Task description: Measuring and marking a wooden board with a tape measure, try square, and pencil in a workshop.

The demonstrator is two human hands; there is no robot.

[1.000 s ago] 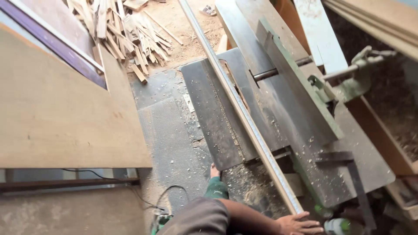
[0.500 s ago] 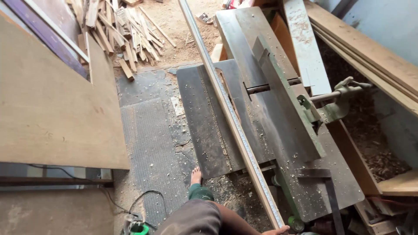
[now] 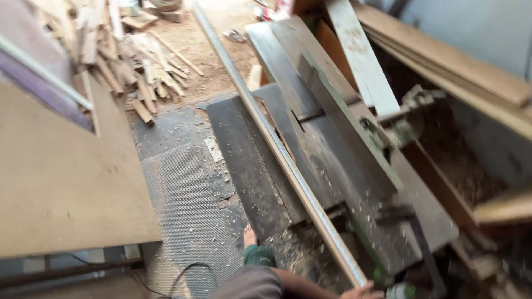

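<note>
Gripping the near end of a long, narrow pale wooden strip [image 3: 282,152], the right hand [image 3: 363,290] shows only partly at the bottom edge of the view, fingers curled on the wood; how tightly it closes I cannot tell. The forearm in a brown-grey sleeve [image 3: 249,285] comes in from bottom centre. The left hand is out of view.

- A bare foot [image 3: 250,237] below a green trouser cuff stands on the grey concrete floor [image 3: 183,210], which is scattered with wood chips. A black cable [image 3: 188,274] loops just beside it.
- The strip lies along the dark grey metal worktop [image 3: 249,166] of a woodworking machine, running diagonally from the hand away toward the upper left, beside a long green-grey metal fence [image 3: 349,133].
- Sawdust is piled at the near end of the worktop, under the strip.
- Left: a large flat sheet of tan board [image 3: 61,188].
- Right: brown wooden planks [image 3: 443,61] stacked along the wall, blurred.
- Far: a heap of short wooden offcuts [image 3: 133,66] on the sawdust-covered ground.
</note>
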